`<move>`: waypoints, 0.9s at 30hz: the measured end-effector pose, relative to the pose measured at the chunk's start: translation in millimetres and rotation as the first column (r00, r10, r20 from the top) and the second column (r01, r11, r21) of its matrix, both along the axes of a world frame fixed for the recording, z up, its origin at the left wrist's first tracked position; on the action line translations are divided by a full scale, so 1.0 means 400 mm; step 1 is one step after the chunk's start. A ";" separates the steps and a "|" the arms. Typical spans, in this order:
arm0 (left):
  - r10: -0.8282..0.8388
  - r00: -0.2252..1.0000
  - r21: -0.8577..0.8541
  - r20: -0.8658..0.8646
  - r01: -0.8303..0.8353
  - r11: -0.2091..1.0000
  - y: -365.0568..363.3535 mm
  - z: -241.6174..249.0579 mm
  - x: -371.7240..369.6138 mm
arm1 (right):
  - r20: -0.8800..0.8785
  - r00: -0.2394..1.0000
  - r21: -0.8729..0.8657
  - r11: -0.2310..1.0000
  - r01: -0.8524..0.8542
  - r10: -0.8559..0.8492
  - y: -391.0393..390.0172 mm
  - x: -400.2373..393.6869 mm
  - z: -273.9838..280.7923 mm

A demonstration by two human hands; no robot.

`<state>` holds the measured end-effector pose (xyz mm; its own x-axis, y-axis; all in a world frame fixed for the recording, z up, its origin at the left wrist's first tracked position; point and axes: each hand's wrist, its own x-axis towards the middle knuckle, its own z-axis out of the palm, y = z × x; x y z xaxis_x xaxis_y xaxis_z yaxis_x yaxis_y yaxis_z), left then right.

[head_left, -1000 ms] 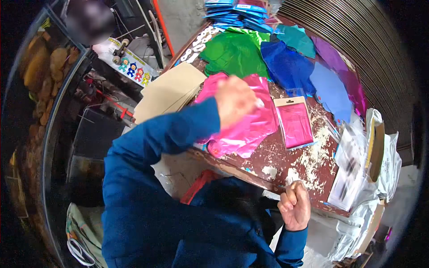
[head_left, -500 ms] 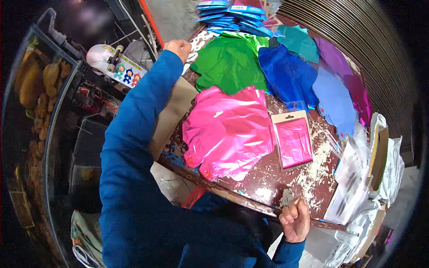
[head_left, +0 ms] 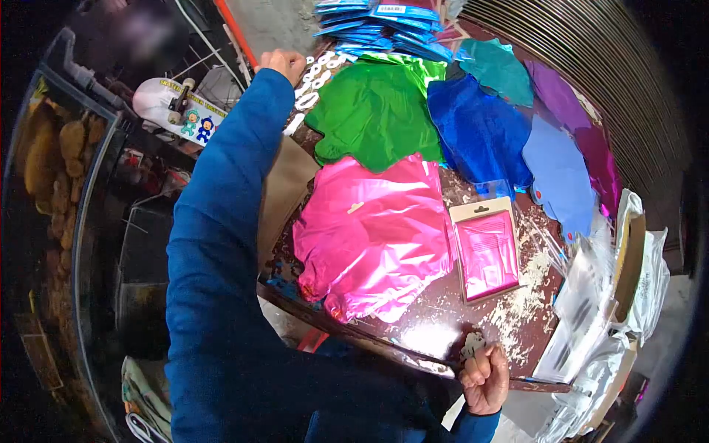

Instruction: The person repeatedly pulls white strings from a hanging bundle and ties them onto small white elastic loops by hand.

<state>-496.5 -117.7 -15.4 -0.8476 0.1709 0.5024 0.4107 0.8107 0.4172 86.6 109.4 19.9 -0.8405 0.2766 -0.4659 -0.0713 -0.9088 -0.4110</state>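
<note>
Both hands are curled closed; the left hand [head_left: 283,63], arm stretched out, sits at the white cut-out pieces [head_left: 314,77] on the table's [head_left: 443,310] far-left corner, whether pinching one I cannot tell; the right hand [head_left: 485,376] rests fisted at the near edge, just below the packaged pink foil [head_left: 487,252]; loose pink foil [head_left: 377,232] lies between them.

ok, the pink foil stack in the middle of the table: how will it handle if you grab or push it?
The pink foil stack looks thin and crinkled, so probably floppy and light. Its glossy sheets likely slide over each other when pushed. The corner overhanging the table edge would probably droop.
</note>
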 end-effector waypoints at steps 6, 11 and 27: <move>-0.123 0.976 -0.296 -0.182 0.065 0.953 0.047 0.004 -0.040 | -0.075 0.997 -0.114 0.993 0.017 -0.026 0.004 -0.006 -0.004; -0.188 0.966 -0.513 -0.175 0.073 0.855 0.095 0.026 -0.054 | -0.080 0.995 -0.179 0.983 0.041 -0.056 0.009 -0.008 -0.005; -0.543 0.782 -0.679 -0.306 0.221 0.700 0.112 0.004 -0.136 | -0.039 0.993 -0.273 0.957 0.099 -0.113 0.023 -0.008 -0.022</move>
